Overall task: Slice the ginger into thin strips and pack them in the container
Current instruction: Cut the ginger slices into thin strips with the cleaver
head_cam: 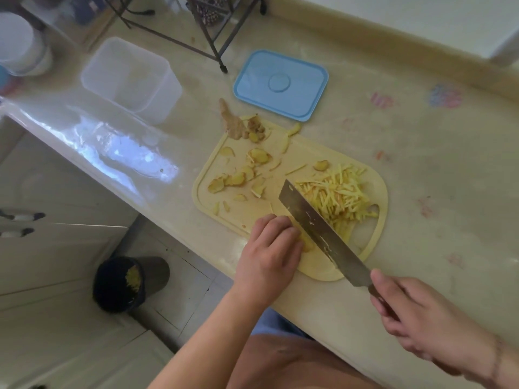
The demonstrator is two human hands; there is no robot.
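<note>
A pale yellow cutting board (306, 153) lies on the counter. A pile of thin ginger strips (339, 195) sits on its right part, and loose ginger slices (238, 178) are scattered on its left part. An uncut ginger root (233, 119) lies at the board's far corner. My left hand (269, 251) has curled fingers pressing down a small stack of ginger slices (306, 244) at the board's near edge. My right hand (427, 315) grips the handle of a cleaver (323, 231), whose blade stands right beside my left fingers. The clear container (132, 80) stands open at the far left.
The blue lid (280, 84) lies flat beyond the board. A metal rack's legs (216, 49) stand behind the lid and container. The counter's front edge runs diagonally by my left arm. A dark bin (126, 284) with peelings stands on the floor below.
</note>
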